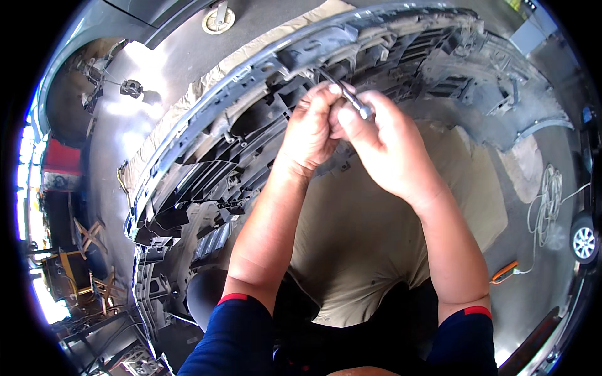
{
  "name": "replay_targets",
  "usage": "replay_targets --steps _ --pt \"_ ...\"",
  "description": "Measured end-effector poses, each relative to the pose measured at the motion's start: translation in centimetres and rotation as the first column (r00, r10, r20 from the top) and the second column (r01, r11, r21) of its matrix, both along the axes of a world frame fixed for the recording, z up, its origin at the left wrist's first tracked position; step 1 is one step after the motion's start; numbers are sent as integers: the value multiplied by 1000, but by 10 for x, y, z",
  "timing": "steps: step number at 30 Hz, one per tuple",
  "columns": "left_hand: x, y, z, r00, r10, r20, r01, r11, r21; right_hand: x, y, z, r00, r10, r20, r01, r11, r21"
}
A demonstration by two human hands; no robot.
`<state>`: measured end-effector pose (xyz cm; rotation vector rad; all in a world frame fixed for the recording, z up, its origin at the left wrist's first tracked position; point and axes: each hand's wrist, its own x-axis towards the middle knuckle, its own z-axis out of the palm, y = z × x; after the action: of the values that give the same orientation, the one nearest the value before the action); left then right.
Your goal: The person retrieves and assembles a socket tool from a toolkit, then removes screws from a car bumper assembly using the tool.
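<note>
My left hand (pixel 311 125) is closed, thumb and fingers pinching a slim metal rod-like tool (pixel 348 95) with a dark shaft and a shiny, thicker end. Curled round the shiny end is my right hand (pixel 384 141), its fingertips slightly blurred; the two hands touch. The tool's exact kind is hard to make out. Its far end points at the inner side of a large car bumper (pixel 251 135), which curves across the view in front of me. Ribs, brackets and grille slats show on the bumper's inside. Whether the tool touches it cannot be told.
A beige cloth (pixel 351 232) lies under the bumper and before my knees. To the right are a coiled pale cable (pixel 547 207) and an orange-ended lead (pixel 503 273). A caster wheel (pixel 218 20) stands beyond the bumper; wooden stands (pixel 91 238) are at left.
</note>
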<state>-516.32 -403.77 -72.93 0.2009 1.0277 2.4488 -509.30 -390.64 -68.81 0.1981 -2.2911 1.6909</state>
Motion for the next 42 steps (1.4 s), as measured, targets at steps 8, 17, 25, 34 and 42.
replay_targets --steps 8,17,25,34,42 --pt "13 3 32 996 -37 87 48 991 -126 -1 -4 10 909 225 352 140 629 -764" --pt "5 -7 12 990 96 107 -83 989 -120 -2 -6 10 993 -39 -109 83 898 432" --pt "7 -19 36 983 130 128 -76 932 -355 -7 -12 -1 995 -101 12 100 994 41" --pt "5 -26 58 985 -22 171 101 879 -467 -15 -9 -3 812 520 264 102 320 -942" --pt "11 -3 64 984 99 145 -20 885 -465 -22 -5 -11 871 403 281 -47 637 -769"
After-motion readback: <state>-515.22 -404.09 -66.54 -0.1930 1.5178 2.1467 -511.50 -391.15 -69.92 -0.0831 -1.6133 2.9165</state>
